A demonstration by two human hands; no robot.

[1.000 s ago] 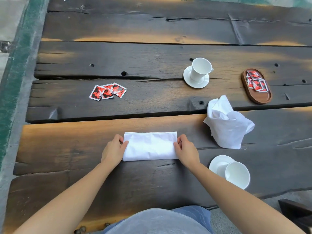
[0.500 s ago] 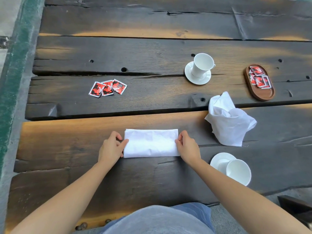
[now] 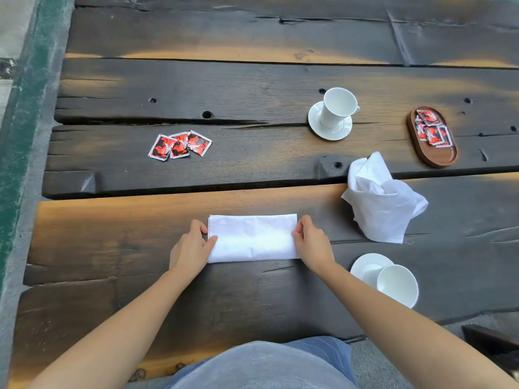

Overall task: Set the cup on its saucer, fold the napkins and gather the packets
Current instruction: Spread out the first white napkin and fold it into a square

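A white napkin [image 3: 252, 237], folded into a flat rectangle, lies on the near plank. My left hand [image 3: 191, 248] pinches its left end and my right hand [image 3: 311, 242] pinches its right end. A second napkin [image 3: 382, 203] sits crumpled to the right. One white cup [image 3: 337, 106] stands on its saucer [image 3: 330, 130] farther back. Another cup [image 3: 397, 284] rests tilted against a saucer [image 3: 365, 266] near my right forearm. Three red packets [image 3: 179, 144] lie loose at the left. Several more packets [image 3: 432, 129] lie in an oval wooden tray [image 3: 441, 158] at the right.
The table is made of dark, rough wooden planks [image 3: 252, 169] with gaps and holes between them. Its left edge borders a green and grey floor strip [image 3: 22, 136]. A dark bench corner [image 3: 491, 341] shows at the lower right.
Both hands stay on the ends of the folded napkin with only small finger shifts. The camera view has shifted slightly.
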